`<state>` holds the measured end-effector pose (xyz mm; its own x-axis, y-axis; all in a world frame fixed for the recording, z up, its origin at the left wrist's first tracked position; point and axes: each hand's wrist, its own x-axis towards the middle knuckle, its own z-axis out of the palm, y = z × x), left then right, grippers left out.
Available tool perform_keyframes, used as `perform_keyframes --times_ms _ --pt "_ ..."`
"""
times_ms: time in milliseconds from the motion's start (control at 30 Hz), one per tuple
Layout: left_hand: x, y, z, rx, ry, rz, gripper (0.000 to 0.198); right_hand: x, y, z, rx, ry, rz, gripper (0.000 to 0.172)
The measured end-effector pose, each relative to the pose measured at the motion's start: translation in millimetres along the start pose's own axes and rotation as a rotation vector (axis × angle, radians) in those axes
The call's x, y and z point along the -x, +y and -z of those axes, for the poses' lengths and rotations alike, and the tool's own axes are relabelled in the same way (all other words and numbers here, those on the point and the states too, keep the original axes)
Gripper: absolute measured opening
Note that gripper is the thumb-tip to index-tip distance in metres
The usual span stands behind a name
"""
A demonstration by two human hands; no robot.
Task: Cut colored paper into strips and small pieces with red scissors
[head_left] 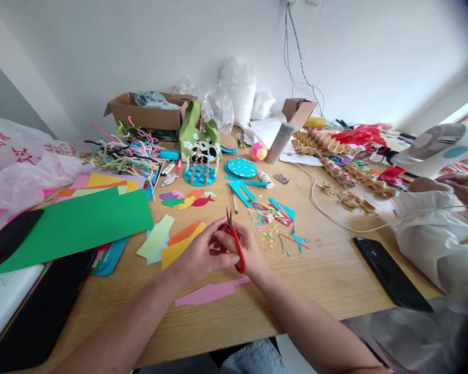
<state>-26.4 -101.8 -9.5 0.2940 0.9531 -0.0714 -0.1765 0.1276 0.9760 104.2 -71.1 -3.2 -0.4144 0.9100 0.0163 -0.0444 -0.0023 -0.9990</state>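
Scissors with red handles (240,254) are in my right hand (250,252), their dark blades pointing up and away from me. Close beside them, my left hand (203,252) has its fingers curled in, its thumb reaching toward the handle. Whatever lies between those left fingers is too hidden to name. A torn-edged pink paper strip (208,294) lies on the table below my wrists. Left of my hands are yellow (175,253) and pale green (156,236) paper pieces. Just beyond, several coloured paper fish (187,201) lie grouped near a blue disc with upright twisted sticks (200,175).
Paper scraps (275,213) are scattered right of my hands. Green card sheets (78,226) are stacked at left. A black phone (390,272) lies at right, near a white cable (327,215). Another person's hand (462,187) shows by the fan (444,145). A grey bottle (281,143) stands behind.
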Motion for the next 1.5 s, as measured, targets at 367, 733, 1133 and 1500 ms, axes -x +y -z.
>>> perform_keyframes --times_ms 367,733,1133,1500 --pt "9.6 -17.3 -9.0 -0.013 0.097 -0.028 0.059 -3.9 20.7 -3.2 0.349 -0.008 -0.05 0.038" --pt "7.7 -5.5 21.4 0.101 0.108 -0.003 0.06 -7.4 9.8 17.3 0.443 -0.089 0.23 0.022" --pt "6.7 7.1 40.5 0.127 0.319 -0.069 0.06 -35.4 -10.0 113.8 0.216 1.211 0.611 0.041" --pt "8.2 9.3 41.9 0.088 0.27 -0.064 0.059 -34.9 -16.2 139.6 0.09 1.353 0.684 0.035"
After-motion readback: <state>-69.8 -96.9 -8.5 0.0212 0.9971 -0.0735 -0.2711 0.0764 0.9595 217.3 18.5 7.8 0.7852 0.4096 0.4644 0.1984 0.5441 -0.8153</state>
